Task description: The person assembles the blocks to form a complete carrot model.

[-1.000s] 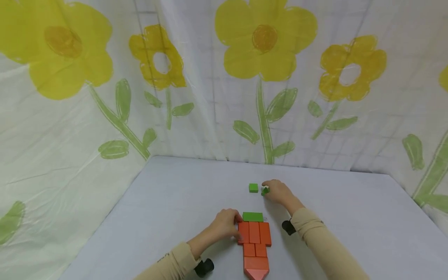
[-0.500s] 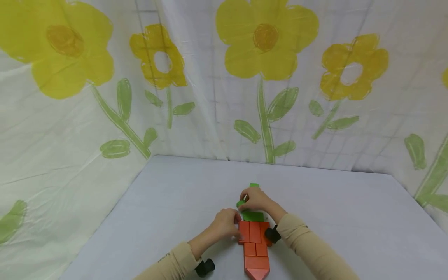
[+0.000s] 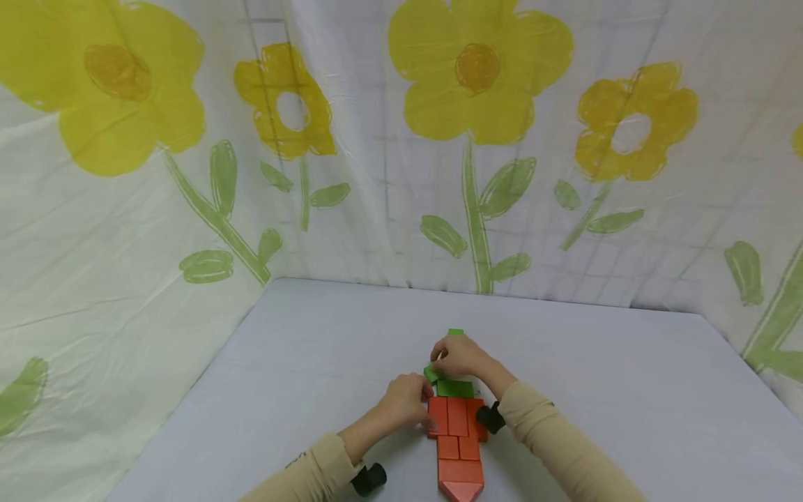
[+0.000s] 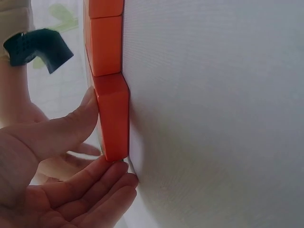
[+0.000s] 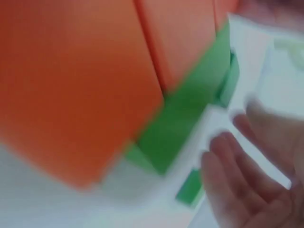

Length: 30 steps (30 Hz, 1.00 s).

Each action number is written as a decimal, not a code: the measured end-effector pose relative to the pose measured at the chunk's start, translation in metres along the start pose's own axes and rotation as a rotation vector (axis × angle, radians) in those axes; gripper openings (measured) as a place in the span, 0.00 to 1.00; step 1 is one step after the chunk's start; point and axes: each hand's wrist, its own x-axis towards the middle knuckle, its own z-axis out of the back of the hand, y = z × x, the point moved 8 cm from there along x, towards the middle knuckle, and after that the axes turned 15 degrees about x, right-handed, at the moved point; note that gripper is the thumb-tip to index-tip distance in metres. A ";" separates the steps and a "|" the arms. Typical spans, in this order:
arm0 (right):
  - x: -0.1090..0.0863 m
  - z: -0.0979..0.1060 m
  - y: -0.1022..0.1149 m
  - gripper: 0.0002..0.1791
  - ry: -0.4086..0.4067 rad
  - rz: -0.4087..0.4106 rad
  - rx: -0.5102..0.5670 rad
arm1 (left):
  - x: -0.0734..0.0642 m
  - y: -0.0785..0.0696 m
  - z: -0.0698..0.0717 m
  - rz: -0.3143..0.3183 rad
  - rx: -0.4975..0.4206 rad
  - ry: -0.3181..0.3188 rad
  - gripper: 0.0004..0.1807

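Red blocks (image 3: 458,416) lie tightly together in an arrow-like shape, with a long green block (image 3: 454,388) across the far end. My left hand (image 3: 403,402) holds the left outer red block (image 4: 114,118), thumb along one edge and fingertips at its end. My right hand (image 3: 463,357) is over the far side of the green block, fingertips beside a small green block (image 3: 431,374) at its left end. In the blurred right wrist view, a gap shows between the fairly straight fingers (image 5: 232,156) and that small green block (image 5: 229,81).
Another small green block (image 3: 456,332) lies farther back, partly hidden by the right hand. A pinkish-red triangular block (image 3: 461,490) forms the near tip of the shape. The white table (image 3: 314,335) ends at a flower-printed curtain (image 3: 351,209) behind and at the left.
My right hand has come left and nearer from the back right, carrying the small green block to the long green block's left end, and its fingers have loosened. My left hand stays in place.
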 end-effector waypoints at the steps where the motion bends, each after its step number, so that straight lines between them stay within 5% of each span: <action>1: 0.002 0.005 -0.001 0.05 -0.028 0.012 -0.016 | 0.000 0.000 0.000 0.001 0.000 0.000 0.21; 5: 0.011 0.024 -0.009 0.15 -0.091 0.035 -0.100 | 0.001 0.000 0.000 0.008 -0.006 0.000 0.21; 11: 0.015 0.022 -0.026 0.24 0.080 0.008 -0.257 | 0.000 0.000 -0.001 0.029 0.007 0.014 0.22; 20: 0.006 0.030 -0.028 0.16 -0.008 0.082 -0.230 | 0.000 0.000 -0.001 0.026 0.011 0.012 0.22; 30: -0.019 0.033 -0.036 0.16 0.071 -0.024 -0.068 | -0.001 0.000 0.000 0.013 0.016 0.002 0.21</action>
